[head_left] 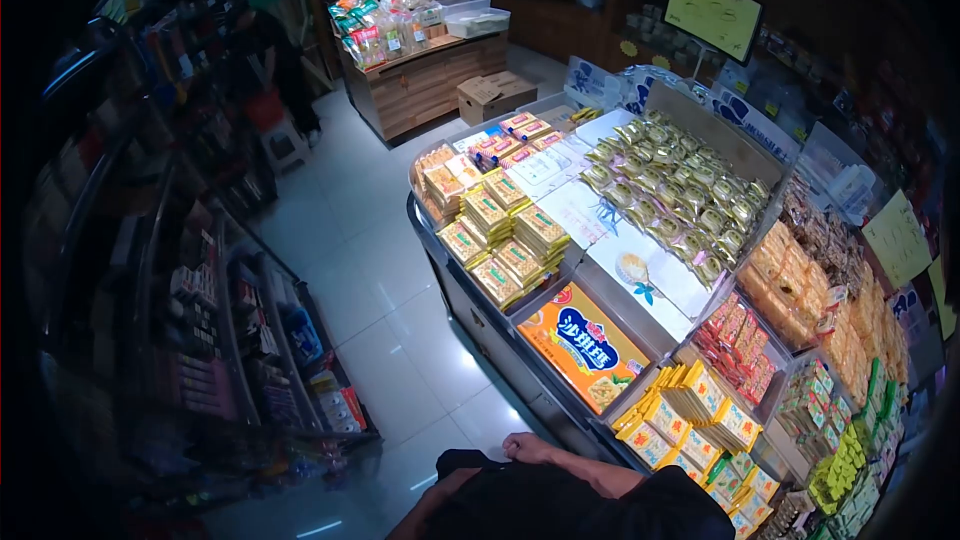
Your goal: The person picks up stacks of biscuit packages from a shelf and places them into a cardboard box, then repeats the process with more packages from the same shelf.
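My right hand (523, 447) is in front of my body at the bottom of the view, its fingers curled in. It is right at the edge of a black cloth-like shape (468, 461); I cannot tell what, if anything, is in its grip. Only a bit of my left forearm (437, 502) shows, and the left hand is hidden. Right of my right arm, packs in yellow wrappers (692, 410) fill a compartment of the display stand. An orange snack box (582, 348) lies just beyond them.
The stand's dark side (470, 340) borders the tiled aisle (390, 315). Stacked snack packs (495, 230) and green-gold packets (675, 185) lie on it. Low shelves (265, 340) line the left. A wooden counter (430, 85), a cardboard box (497, 95) and a person (285, 70) are farther back.
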`<act>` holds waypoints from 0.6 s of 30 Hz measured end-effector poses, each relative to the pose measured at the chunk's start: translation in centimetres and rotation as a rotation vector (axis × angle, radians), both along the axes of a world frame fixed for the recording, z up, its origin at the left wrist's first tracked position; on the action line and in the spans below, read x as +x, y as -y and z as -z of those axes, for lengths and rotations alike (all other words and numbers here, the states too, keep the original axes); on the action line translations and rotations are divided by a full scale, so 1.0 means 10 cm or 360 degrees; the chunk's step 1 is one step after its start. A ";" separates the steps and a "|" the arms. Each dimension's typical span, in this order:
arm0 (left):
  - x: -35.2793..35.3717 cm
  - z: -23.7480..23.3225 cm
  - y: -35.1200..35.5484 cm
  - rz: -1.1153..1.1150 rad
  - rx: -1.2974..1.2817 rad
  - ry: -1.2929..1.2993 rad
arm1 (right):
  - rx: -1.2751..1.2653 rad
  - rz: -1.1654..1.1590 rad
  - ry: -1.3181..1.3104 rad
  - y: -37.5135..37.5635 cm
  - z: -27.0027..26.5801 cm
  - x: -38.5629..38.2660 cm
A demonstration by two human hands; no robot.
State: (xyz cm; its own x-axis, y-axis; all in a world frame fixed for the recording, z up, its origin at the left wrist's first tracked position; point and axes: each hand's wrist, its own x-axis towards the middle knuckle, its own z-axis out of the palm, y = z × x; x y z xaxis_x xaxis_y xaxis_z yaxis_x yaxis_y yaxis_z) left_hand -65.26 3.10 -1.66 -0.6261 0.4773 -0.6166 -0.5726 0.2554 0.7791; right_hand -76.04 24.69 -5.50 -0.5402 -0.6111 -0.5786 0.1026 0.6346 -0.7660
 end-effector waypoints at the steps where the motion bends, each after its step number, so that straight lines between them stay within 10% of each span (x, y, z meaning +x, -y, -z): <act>1: -0.01 0.03 0.04 0.0079 -0.0040 -0.0079 | 0.0002 0.0007 0.0001 0.04 0.01 -0.06; 18: -1.37 0.19 1.89 0.0316 -0.0006 -0.0711 | -0.0048 0.0354 -0.0037 1.76 -0.06 -1.15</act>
State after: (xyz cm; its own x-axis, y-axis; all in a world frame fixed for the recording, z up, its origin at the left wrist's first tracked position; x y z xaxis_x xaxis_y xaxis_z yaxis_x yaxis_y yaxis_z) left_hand -78.94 -15.78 -3.56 -0.7268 0.6128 -0.3103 -0.1224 0.3290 0.9364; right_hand -87.51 7.07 -4.95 -0.6767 -0.4919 -0.5478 0.2197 0.5753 -0.7879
